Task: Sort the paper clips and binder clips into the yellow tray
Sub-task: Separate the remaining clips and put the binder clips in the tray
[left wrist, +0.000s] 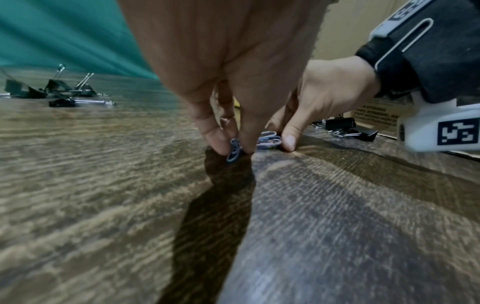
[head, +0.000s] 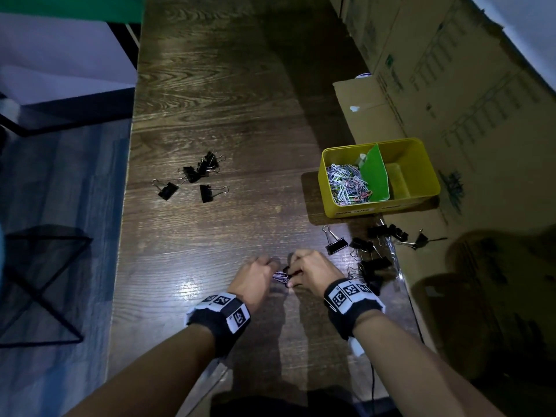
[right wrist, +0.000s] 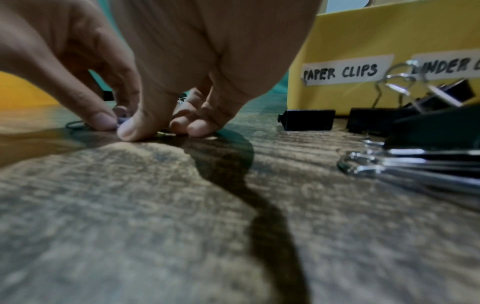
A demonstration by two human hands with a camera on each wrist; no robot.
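- Now the left hand pinches a paper clip on the tabletop;
- right hand fingertips press more paper clips beside it;
- yellow tray sits well apart.

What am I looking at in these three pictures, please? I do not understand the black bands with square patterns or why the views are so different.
A person sorts clips by hand; there is no robot. The patterned bands are worn on the wrists. One picture comes from a head camera looking down; the other two come from wrist cameras, low by the fingers.

On the wooden table stands a yellow tray with a green divider; paper clips fill one side. Black binder clips lie in a left group and a right group.

The left hand pinches a few paper clips at the table. The right hand gathers others beside it.
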